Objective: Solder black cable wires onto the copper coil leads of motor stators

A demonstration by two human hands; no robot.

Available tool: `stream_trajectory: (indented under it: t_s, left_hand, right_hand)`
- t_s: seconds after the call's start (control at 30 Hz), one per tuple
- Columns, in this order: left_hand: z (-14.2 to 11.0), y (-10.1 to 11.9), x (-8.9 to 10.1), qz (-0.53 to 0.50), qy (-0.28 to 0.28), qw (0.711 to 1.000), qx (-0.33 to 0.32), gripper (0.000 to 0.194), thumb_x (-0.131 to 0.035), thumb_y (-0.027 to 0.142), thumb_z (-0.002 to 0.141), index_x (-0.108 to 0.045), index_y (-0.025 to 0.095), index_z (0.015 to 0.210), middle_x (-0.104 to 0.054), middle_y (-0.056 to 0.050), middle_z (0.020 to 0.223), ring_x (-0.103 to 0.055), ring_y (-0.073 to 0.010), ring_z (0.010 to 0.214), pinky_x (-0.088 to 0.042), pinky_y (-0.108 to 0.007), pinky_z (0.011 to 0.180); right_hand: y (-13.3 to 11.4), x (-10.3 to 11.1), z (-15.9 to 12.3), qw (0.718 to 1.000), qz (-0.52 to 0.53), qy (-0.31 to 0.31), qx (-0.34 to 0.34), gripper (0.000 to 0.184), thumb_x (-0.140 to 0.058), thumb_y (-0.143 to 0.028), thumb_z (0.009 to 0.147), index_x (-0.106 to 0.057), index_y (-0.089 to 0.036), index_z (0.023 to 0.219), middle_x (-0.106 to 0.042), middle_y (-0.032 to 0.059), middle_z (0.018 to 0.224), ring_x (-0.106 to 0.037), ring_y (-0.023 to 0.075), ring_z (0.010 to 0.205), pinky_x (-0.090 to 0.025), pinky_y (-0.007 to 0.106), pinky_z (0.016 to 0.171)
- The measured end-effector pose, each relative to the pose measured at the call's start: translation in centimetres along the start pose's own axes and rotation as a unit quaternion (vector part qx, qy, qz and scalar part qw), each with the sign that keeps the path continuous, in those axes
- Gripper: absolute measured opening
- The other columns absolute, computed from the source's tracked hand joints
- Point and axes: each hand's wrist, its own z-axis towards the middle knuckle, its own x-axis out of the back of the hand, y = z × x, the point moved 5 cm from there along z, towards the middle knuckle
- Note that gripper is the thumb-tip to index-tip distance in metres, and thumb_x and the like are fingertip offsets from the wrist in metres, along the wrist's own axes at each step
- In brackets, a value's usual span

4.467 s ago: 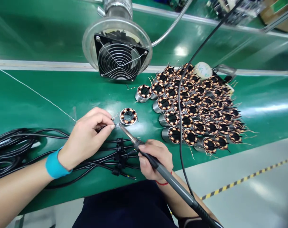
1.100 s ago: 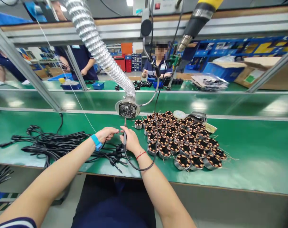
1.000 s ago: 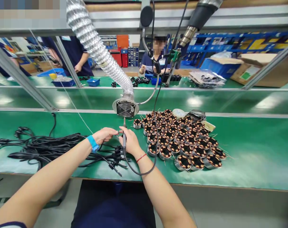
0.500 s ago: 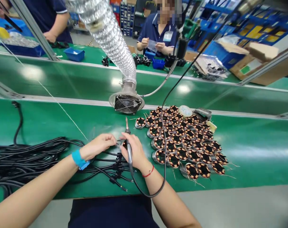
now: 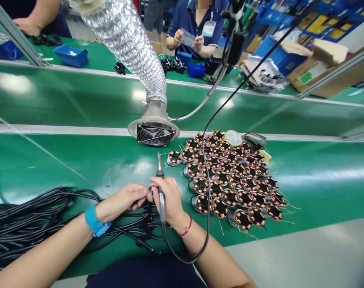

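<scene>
My right hand (image 5: 169,200) is closed around a soldering iron (image 5: 162,204), its tip pointing away toward the fan. My left hand (image 5: 136,197) pinches at something small and thin, perhaps a wire end, right against the fingertips of my right hand; the fingers mostly hide it. Below both hands lie black cables (image 5: 147,224) with dark connectors and stripped ends. To the right stand many copper-wound stator coils (image 5: 220,176) in rows, and one stator (image 5: 174,158) sits at the near left corner of the group, close to the iron's tip.
A fume extractor fan (image 5: 154,135) on a foil duct (image 5: 134,44) hangs ahead of my hands. The iron's cord (image 5: 208,192) loops across the stators. A heap of black cables (image 5: 28,224) lies at left. Across the divider, co-workers handle parts near blue bins (image 5: 70,56).
The camera view has shifted slightly. My hands have drawn together, fingertips now meeting beside the iron. The stator glimpsed under my right hand is now hidden.
</scene>
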Motion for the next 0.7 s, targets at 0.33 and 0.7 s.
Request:
stream_trajectory:
  t_s: [0.33, 0.7]
  left_hand:
    - [2.8, 4.2, 7.0, 0.105, 0.207, 0.969, -0.08, 0.024, -0.056, 0.04, 0.073, -0.062, 0.017, 0.071, -0.044, 0.003, 0.053, -0.038, -0.0116, 0.051, -0.028, -0.022, 0.05]
    - [1.8, 6.1, 17.0, 0.215, 0.404, 0.884, -0.091, 0.028, -0.06, 0.035, 0.077, -0.052, 0.018, 0.057, -0.046, -0.003, 0.063, -0.039, -0.0168, 0.066, -0.023, -0.024, 0.057]
  right_hand:
    - [2.0, 1.9, 0.9, 0.992, -0.091, 0.069, -0.049, 0.035, -0.044, -0.016, 0.092, -0.049, -0.019, 0.127, -0.067, 0.0103, 0.112, -0.061, 0.0207, 0.095, -0.051, 0.038, 0.085]
    - [4.0, 1.6, 2.7, 0.959, -0.263, -0.005, -0.109, 0.045, -0.034, -0.004, 0.089, -0.051, -0.015, 0.129, -0.061, 0.0175, 0.117, -0.053, 0.028, 0.114, -0.045, 0.048, 0.094]
